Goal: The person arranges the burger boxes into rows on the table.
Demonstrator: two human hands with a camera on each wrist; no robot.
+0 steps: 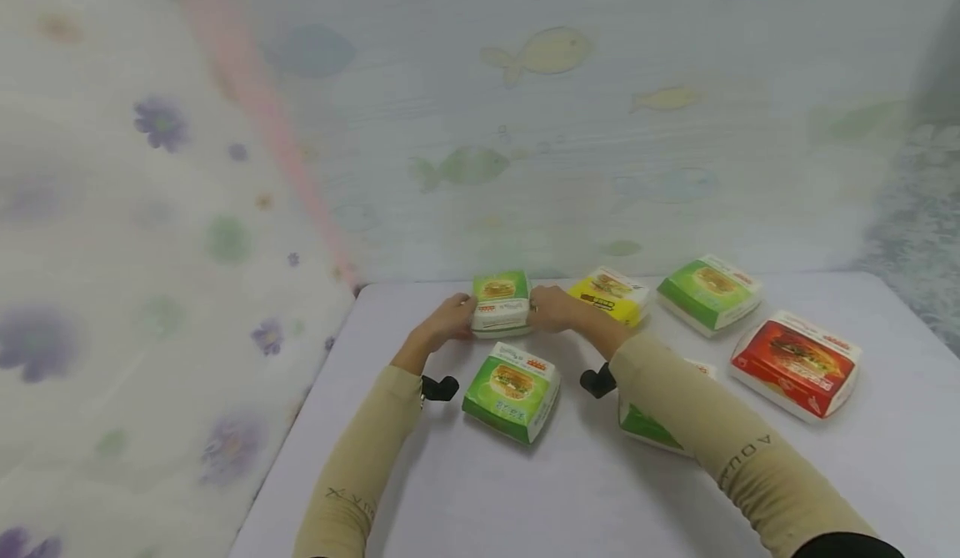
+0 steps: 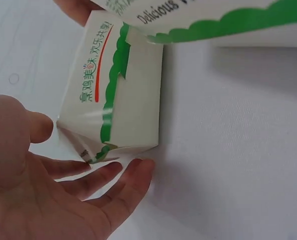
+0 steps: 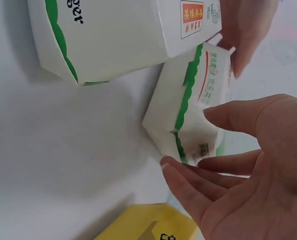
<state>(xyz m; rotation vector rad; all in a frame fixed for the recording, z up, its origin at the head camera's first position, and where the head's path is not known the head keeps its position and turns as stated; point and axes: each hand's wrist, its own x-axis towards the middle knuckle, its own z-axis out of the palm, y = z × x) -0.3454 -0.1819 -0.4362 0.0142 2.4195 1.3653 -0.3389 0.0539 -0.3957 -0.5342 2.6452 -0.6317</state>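
Note:
A green-and-white burger box (image 1: 501, 301) sits at the back left of the table, between the two hands. My left hand (image 1: 450, 319) is at its left side; in the left wrist view the fingers (image 2: 131, 187) lie loosely bent beside the box's corner. At the right side is my right hand (image 1: 553, 309), its thumb and nearly straight fingers (image 3: 183, 187) around a corner in the right wrist view. Neither hand visibly squeezes the box. A second green burger box (image 1: 513, 391) lies nearer, between the forearms.
Right of the right hand stands a yellow burger box (image 1: 611, 294). Further right are another green box (image 1: 709, 293) and a red burger box (image 1: 797, 364). The right forearm partly covers one more green box (image 1: 651, 427). A patterned curtain (image 1: 480, 208) hangs behind the white table (image 1: 570, 500).

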